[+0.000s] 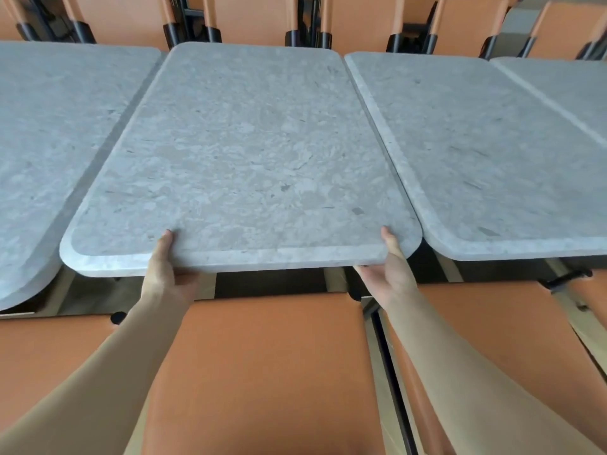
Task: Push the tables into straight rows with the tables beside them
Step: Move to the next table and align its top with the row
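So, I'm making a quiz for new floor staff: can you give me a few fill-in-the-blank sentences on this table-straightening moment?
1. Both hands grip the near edge of the ____ table, the left hand near one corner and the right hand near the other.
2. Each thumb lies on ____ of the tabletop.
3. The tabletops look like grey ____.
4. The chair seat between the forearms is ____ in colour.

Missing words: middle; top; stone; orange

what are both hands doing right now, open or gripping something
Left hand: grips the near edge of the middle table, thumb on top.
Right hand: grips the same edge near its right corner, thumb on top.
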